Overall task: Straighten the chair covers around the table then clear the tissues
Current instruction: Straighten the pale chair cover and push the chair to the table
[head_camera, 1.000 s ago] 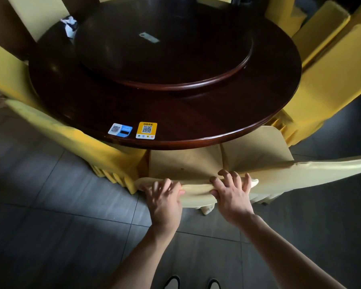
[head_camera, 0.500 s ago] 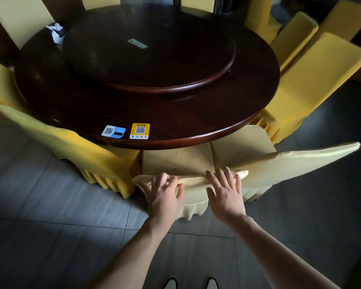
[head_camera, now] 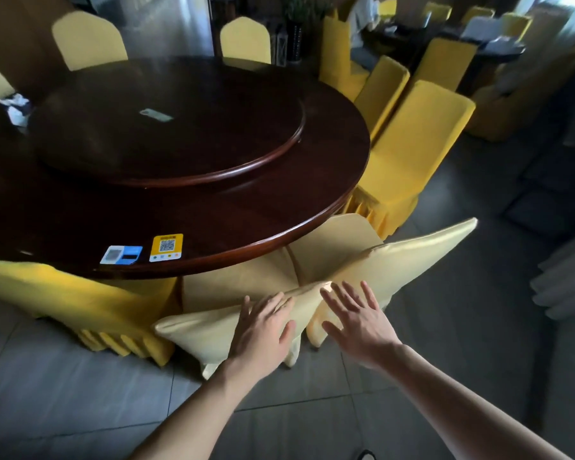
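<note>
A round dark wooden table (head_camera: pixel 213 207) with a raised turntable (head_camera: pixel 166 134) fills the space ahead of my hands, ringed by chairs in yellow covers. My left hand (head_camera: pixel 263 330) lies flat, fingers straight, on the pale chair cover (head_camera: pixel 200 330) of the chair back right in front of me. My right hand (head_camera: pixel 356 320) is spread open just beside it, over the neighbouring cover (head_camera: pixel 409 257); I cannot tell whether it touches. Crumpled tissues (head_camera: pixel 15 107) sit far beyond my left hand, on the table's far-left edge.
</note>
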